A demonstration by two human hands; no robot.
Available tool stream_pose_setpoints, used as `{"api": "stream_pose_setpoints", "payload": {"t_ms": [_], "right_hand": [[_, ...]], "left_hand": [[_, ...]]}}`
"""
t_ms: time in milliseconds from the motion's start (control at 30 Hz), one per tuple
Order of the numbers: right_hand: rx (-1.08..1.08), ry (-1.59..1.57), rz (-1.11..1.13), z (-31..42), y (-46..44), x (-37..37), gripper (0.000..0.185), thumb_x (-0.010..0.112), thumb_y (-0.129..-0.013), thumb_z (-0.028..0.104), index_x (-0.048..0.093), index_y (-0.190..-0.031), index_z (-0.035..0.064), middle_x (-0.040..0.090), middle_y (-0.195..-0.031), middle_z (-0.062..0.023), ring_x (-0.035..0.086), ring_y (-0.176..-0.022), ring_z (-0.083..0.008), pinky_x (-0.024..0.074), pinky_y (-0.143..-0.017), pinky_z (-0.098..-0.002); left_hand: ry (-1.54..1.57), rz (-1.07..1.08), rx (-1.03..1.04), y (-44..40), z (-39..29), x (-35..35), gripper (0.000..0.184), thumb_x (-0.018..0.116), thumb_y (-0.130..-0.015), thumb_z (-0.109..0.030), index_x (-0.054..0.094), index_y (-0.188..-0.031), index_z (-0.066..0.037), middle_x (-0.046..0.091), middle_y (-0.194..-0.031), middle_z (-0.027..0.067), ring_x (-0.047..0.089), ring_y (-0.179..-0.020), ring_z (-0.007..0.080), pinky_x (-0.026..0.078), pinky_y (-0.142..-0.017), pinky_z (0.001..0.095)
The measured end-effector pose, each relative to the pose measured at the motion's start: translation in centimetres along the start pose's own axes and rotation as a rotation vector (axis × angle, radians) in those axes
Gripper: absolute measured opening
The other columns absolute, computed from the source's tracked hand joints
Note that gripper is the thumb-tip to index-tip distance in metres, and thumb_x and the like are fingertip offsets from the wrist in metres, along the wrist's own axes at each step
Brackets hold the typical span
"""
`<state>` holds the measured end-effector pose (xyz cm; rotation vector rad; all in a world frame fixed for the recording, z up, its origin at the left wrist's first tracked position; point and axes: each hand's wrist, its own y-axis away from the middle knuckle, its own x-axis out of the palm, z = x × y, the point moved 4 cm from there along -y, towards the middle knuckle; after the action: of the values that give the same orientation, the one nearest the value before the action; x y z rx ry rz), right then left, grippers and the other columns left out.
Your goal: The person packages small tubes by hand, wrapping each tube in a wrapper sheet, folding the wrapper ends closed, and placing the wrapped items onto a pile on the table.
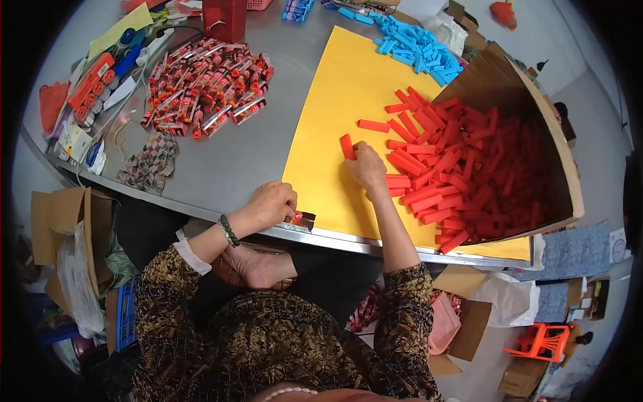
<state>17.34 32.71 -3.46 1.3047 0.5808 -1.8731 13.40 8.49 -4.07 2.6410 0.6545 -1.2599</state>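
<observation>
Yellow sheet (321, 127) underlies the right hand (367, 167); its fingertips close on 1 red block (346, 146), long axis running forward-left from this grip. Leftward and nearer the body, the left hand (271, 203) pinches 1 printed packet (305, 220).

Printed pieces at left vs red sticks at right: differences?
The printed pieces look glossy and patterned; the red sticks are plain red.
The printed pieces lie on the grey tabletop; the red sticks spill from a cardboard box onto a yellow sheet.
Both form jumbled heaps.
</observation>
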Motion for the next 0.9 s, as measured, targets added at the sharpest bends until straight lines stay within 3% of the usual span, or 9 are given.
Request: {"api": "stream_pose_setpoints", "payload": {"t_ms": [133, 267, 367, 467, 567, 633, 733, 833, 900], "right_hand": [[-0.197, 0.065, -0.131, 0.2, 2.2, 0.1, 0.028, 0.066, -0.075, 0.017, 0.059, -0.098, 0.0019, 0.063, -0.097, -0.0184, 0.062, -0.09, -0.0348, 0.049, -0.081, -0.0462], [-0.237, -0.014, -0.164, 0.1, 1.9, 1.1, 0.024, 0.068, -0.073, 0.019, 0.061, -0.088, 0.0013, 0.064, -0.09, -0.0183, 0.062, -0.087, -0.0352, 0.0499, -0.078, -0.0449], [-0.25, -0.134, -0.211, 0.2, 2.7, 0.7, 0.023, 0.07, -0.073, 0.017, 0.063, -0.087, -0.0004, 0.065, -0.085, -0.0174, 0.063, -0.081, -0.0324, 0.0507, -0.073, -0.0409], [-0.235, -0.368, -0.201, -0.9, 4.0, 0.1, 0.025, 0.072, -0.075, 0.015, 0.064, -0.092, -0.0012, 0.065, -0.08, -0.0123, 0.062, -0.071, -0.0216, 0.0498, -0.066, -0.0316], [-0.186, -0.59, -0.106, -1.8, 5.4, -0.5, 0.026, 0.074, -0.078, 0.011, 0.063, -0.099, -0.0003, 0.06, -0.078, -0.0009, 0.053, -0.069, -0.0072, 0.0451, -0.063, -0.0218], [-0.172, -0.785, -0.042, -2.1, 6.3, -0.6, 0.028, 0.075, -0.08, 0.008, 0.062, -0.104, 0.0, 0.061, -0.079, 0.0004, 0.054, -0.07, -0.0069, 0.0449, -0.063, -0.0213], [-0.185, -0.856, -0.008, -2.1, 7.5, -0.6, 0.029, 0.075, -0.08, 0.006, 0.062, -0.105, -0.0003, 0.061, -0.081, 0.0007, 0.054, -0.07, -0.006, 0.0445, -0.064, -0.0207], [-0.218, -0.931, -0.029, -0.9, 8.5, -0.9, 0.029, 0.078, -0.075, 0.008, 0.064, -0.1, -0.0008, 0.059, -0.072, -0.0023, 0.054, -0.063, -0.0081, 0.0442, -0.056, -0.0231], [-0.249, -0.818, -0.035, 0.3, 9.2, -1.6, 0.03, 0.078, -0.075, 0.009, 0.063, -0.1, -0.0016, 0.061, -0.072, -0.0047, 0.057, -0.062, -0.0104, 0.046, -0.056, -0.0259]], "left_hand": [[-0.134, -0.155, 0.185, 0.6, -0.9, 0.1, 0.005, 0.069, -0.071, -0.007, 0.067, -0.075, -0.007, 0.06, -0.076, 0.0081, 0.058, -0.082, 0.0304, 0.047, -0.075, 0.0409], [-0.212, -0.252, 0.256, 0.9, -1.5, 0.3, 0.004, 0.064, -0.074, -0.005, 0.067, -0.076, -0.008, 0.059, -0.076, 0.0073, 0.058, -0.082, 0.0296, 0.046, -0.076, 0.0418], [-0.163, -0.307, 0.195, 1.2, -2.2, -1.1, 0.005, 0.062, -0.077, -0.004, 0.066, -0.08, -0.005, 0.063, -0.075, 0.0084, 0.062, -0.077, 0.0287, 0.048, -0.072, 0.0391], [0.303, -0.172, -0.168, 0.8, -1.7, -2.2, 0.007, 0.062, -0.079, -0.005, 0.064, -0.084, -0.001, 0.066, -0.074, 0.0109, 0.065, -0.069, 0.0229, 0.05, -0.065, 0.0345], [0.568, -0.25, -0.142, 0.4, 0.1, -1.5, 0.015, 0.064, -0.083, -0.008, 0.066, -0.094, 0.002, 0.069, -0.074, 0.0101, 0.063, -0.065, 0.0105, 0.049, -0.06, 0.0273], [0.736, -0.237, -0.199, 0.4, -0.5, -1.6, 0.019, 0.064, -0.085, -0.009, 0.066, -0.098, 0.004, 0.07, -0.077, 0.0074, 0.062, -0.066, 0.0083, 0.049, -0.06, 0.0243], [0.744, -0.116, -0.273, 0.4, 0.4, -0.9, 0.018, 0.067, -0.086, -0.011, 0.069, -0.093, 0.006, 0.069, -0.075, 0.0045, 0.061, -0.067, 0.006, 0.049, -0.06, 0.0222], [0.764, -0.103, -0.271, 0.4, -0.4, -0.7, 0.018, 0.07, -0.084, -0.014, 0.069, -0.086, 0.004, 0.067, -0.071, 0.0028, 0.059, -0.063, 0.0055, 0.048, -0.058, 0.0216], [0.771, -0.08, -0.288, 0.5, -0.5, -0.5, 0.018, 0.071, -0.083, -0.014, 0.069, -0.084, 0.003, 0.066, -0.07, 0.0023, 0.058, -0.062, 0.0052, 0.047, -0.057, 0.0213]]}}
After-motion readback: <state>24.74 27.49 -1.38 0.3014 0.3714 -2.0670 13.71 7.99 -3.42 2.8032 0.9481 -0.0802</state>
